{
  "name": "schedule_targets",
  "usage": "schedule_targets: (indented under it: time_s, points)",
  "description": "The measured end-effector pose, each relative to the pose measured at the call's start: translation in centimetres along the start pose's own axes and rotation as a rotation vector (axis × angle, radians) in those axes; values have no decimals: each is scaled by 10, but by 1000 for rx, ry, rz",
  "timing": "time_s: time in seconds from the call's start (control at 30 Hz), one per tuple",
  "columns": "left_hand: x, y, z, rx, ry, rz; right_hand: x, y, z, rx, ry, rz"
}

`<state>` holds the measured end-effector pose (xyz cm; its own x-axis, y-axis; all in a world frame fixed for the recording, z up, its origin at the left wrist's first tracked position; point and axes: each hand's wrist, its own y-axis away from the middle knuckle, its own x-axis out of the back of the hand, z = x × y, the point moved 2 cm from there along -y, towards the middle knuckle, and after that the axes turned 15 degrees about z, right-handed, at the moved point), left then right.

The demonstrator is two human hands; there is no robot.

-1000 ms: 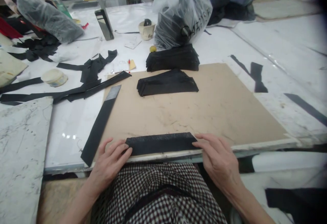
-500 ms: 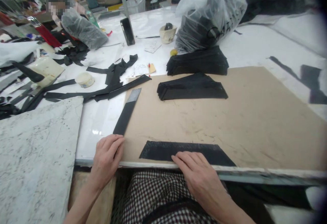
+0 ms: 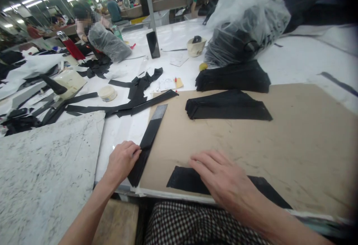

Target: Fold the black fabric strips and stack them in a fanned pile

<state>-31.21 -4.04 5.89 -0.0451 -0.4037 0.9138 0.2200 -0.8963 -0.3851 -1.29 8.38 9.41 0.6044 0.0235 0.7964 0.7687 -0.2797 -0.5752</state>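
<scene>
My left hand (image 3: pixel 123 161) is at the left edge of the brown board, fingers and thumb pinched together on the side of a stack of long black strips (image 3: pixel 152 131). A crease shows across the top strip by my fingertips. The stack's far end is greyish. My right hand (image 3: pixel 223 176) is over a black fabric piece (image 3: pixel 184 178) with slanted ends, which lies flat along the board's near edge. Its fingers are stretched out and hold nothing; the hand hides the middle of the piece. Whether it touches the fabric I cannot tell.
Two piles of black pieces (image 3: pixel 228 109) lie at the back of the brown board (image 3: pixel 293 137). Behind them sits a clear plastic bag (image 3: pixel 246 25). Black scraps (image 3: pixel 140 88), a round tub (image 3: pixel 107 93) and a phone (image 3: pixel 153 44) are farther left. A speckled white board (image 3: pixel 50 170) is at near left.
My left hand has moved up along the strip stack from its near end. My right hand has shifted farther over the slanted fabric piece, away from the board's edge. The view has tilted up.
</scene>
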Motion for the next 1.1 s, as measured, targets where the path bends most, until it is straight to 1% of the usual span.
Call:
schedule_targets:
  time_s: [0.13, 0.2, 0.27, 0.33, 0.4, 0.47, 0.53, 0.6, 0.67, 0.73, 0.77, 0.8, 0.83, 0.87, 0.9, 0.93, 0.97, 1.0, 1.03, 1.07, 1.1]
  points:
    - [5, -7, -6, 73, 86, -12, -40, -44, 4, 125, -117, -112]
    - [7, -11, -7, 115, 148, 9, -62, -64, 3, 204, -176, -134]
    - [9, -14, -7, 126, 193, 39, -83, -81, 1, 253, -194, -149]
    - [11, -15, -5, 112, 209, 80, -102, -95, 4, 215, -144, -167]
    - [13, -15, -3, 94, 197, 125, -118, -105, 11, 115, -66, -177]
    - [19, -13, -4, 111, 183, 169, -131, -112, 18, 25, -19, -169]
    - [30, -10, -8, 191, 210, 195, -139, -116, 24, -20, -20, -160]
    - [44, -7, -10, 306, 280, 211, -141, -119, 26, -61, -45, -163]
    - [60, -4, -9, 391, 355, 237, -135, -122, 24, -99, -92, -174]
    - [76, 1, -1, 390, 404, 279, -118, -121, 18, -115, -138, -178]
    - [84, 5, 6, 346, 406, 302, -106, -118, 14, -120, -191, -187]
    - [91, 9, 15, 265, 392, 326, -92, -113, 8, -141, -311, -210]
    - [96, 14, 24, 152, 363, 345, -78, -104, 2, -170, -476, -248]
    - [101, 20, 35, 17, 328, 353, -63, -93, -6, -245, -778, -321]
    - [104, 27, 47, -125, 293, 338, -48, -80, -14, -351, -1123, -395]
    - [105, 34, 58, -256, 269, 294, -34, -64, -21, -452, -1427, -465]
    - [105, 41, 69, -368, 263, 226, -22, -48, -27, -571, -1654, -474]
    - [103, 47, 80, -440, 272, 154, -12, -32, -32, -707, -1789, -442]
    - [101, 52, 90, -480, 296, 97, -5, -15, -35, -851, -1848, -383]
    - [98, 55, 99, -493, 335, 63, 1, 2, -37, -996, -1844, -302]
    - [95, 58, 108, -477, 387, 48, 4, 18, -38, -1126, -1801, -222]
